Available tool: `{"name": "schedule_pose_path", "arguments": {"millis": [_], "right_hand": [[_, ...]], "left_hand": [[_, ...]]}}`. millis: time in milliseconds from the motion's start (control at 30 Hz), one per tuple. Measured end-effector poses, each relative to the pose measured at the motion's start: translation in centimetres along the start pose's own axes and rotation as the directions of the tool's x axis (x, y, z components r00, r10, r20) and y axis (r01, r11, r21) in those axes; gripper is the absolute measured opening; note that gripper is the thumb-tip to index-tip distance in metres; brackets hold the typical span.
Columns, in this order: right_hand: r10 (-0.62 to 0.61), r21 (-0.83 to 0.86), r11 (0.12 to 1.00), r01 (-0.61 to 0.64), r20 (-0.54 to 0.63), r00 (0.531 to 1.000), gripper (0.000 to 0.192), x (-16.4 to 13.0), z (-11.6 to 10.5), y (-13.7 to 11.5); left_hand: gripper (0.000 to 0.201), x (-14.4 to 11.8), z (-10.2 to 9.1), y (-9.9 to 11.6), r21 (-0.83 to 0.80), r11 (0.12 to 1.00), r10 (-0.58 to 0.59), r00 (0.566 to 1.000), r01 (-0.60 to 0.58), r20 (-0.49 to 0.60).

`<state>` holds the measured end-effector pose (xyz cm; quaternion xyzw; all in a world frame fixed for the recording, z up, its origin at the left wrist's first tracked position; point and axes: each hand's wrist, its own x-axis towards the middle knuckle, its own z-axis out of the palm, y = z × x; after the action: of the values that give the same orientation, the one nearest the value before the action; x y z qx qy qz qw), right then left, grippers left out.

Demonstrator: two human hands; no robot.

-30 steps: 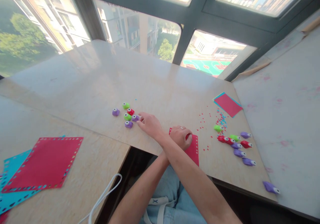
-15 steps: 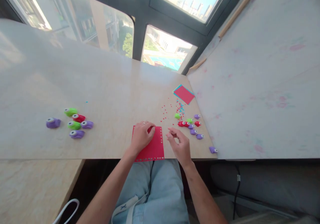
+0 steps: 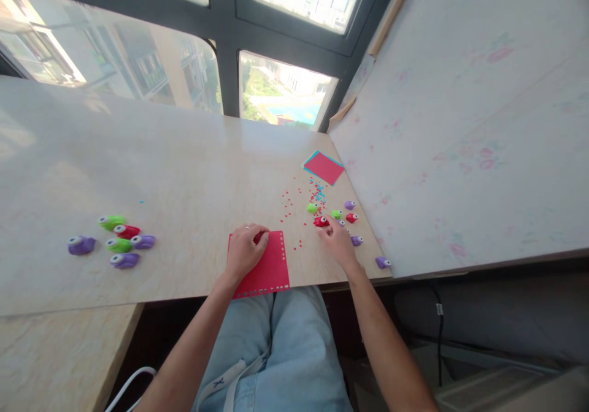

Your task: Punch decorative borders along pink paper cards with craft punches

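On the pale marble-patterned table (image 3: 184, 173), a red paper sheet with a row of punched holes along its edges (image 3: 267, 268) lies at the near edge, partly overhanging it. The left hand (image 3: 243, 252) rests curled on the sheet's far left corner, pressing it down, with something red showing under its fingers. To the right of the sheet, the right hand (image 3: 338, 243) reaches flat with loosely spread fingers, fingertips touching a small red plastic paper punch (image 3: 321, 221) in a cluster of green, purple and red punches. A second cluster of such punches (image 3: 117, 243) sits well to the left of the sheet. Red and blue paper dots (image 3: 299, 200) lie scattered beyond the sheet.
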<state>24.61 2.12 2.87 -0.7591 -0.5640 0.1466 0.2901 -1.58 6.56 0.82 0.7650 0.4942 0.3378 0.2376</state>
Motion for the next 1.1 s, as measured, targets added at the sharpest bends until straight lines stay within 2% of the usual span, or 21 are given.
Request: {"name": "schedule_pose_path", "arguments": {"millis": [100, 300, 400, 600, 700, 833, 933, 1100], "right_hand": [[-0.022, -0.026, 0.999, 0.023, 0.027, 0.999, 0.044, 0.3, 0.3, -0.6], [-0.114, 0.094, 0.989, 0.113, 0.013, 0.993, 0.033, -0.6, 0.9, -1.1], [-0.136, 0.033, 0.990, 0.135, 0.008, 0.991, 0.032, -1.1, 1.7, -1.7], [-0.087, -0.090, 0.992, 0.089, 0.027, 0.996, 0.025, -1.2, 2.7, -3.1], [-0.132, -0.069, 0.988, 0.136, 0.057, 0.990, 0.030, -1.5, 2.6, -3.0], [-0.278, 0.057, 0.960, 0.273, 0.120, 0.953, 0.043, -2.0, 2.2, -2.3], [-0.306, 0.099, 0.949, 0.299, 0.072, 0.949, 0.039, -2.4, 2.2, -2.0], [-0.214, -0.017, 0.977, 0.213, -0.017, 0.977, 0.034, -2.4, 3.1, -2.6]], "left_hand": [[0.018, 0.0, 0.0, 0.0, 0.001, 1.000, -0.001, 1.000, 0.001, 0.000], [0.018, 0.0, 0.1, 0.1, 0.011, 1.000, -0.017, 1.000, 0.017, -0.006], [0.018, 0.1, 0.2, 0.0, 0.016, 1.000, -0.017, 1.000, 0.017, -0.003], [0.018, 0.1, 0.1, 0.0, 0.012, 1.000, -0.020, 1.000, 0.020, -0.004], [0.018, 0.0, 0.1, 0.1, 0.010, 1.000, -0.028, 1.000, 0.028, -0.003], [0.017, -0.1, 0.1, 0.2, 0.010, 0.999, -0.040, 0.999, 0.041, -0.007], [0.018, -0.1, 0.1, 0.3, 0.006, 0.999, -0.038, 0.999, 0.038, -0.007], [0.018, -0.1, 0.1, 0.2, -0.007, 1.000, -0.031, 1.000, 0.031, -0.007]]}}
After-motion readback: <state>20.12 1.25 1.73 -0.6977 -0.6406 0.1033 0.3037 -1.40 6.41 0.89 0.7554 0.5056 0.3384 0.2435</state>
